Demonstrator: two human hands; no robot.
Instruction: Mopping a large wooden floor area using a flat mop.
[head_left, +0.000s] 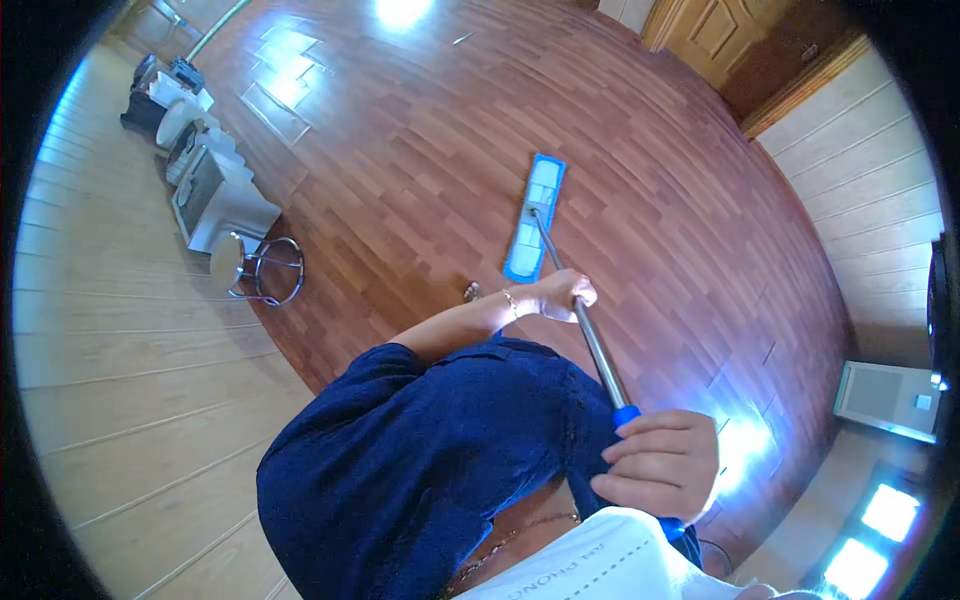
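Observation:
A flat mop (522, 245) lies with its blue, white-topped head on the wood-look floor, ahead of me. Its metal pole slants back toward my body. Around the middle of the pole, my left hand (560, 295) is closed, with a bracelet on that wrist. Higher up, close to my chest, my right hand (662, 465) wraps the blue grip at the pole's end. That palm hides most of the grip.
Along the left wall stand a round stool (270, 270) with a chrome ring and a white cabinet (228, 205). A wooden door (720, 35) is at the far right. Nearer on the right is a pale box-shaped unit (888, 397). Bright light reflects off the floor (430, 200).

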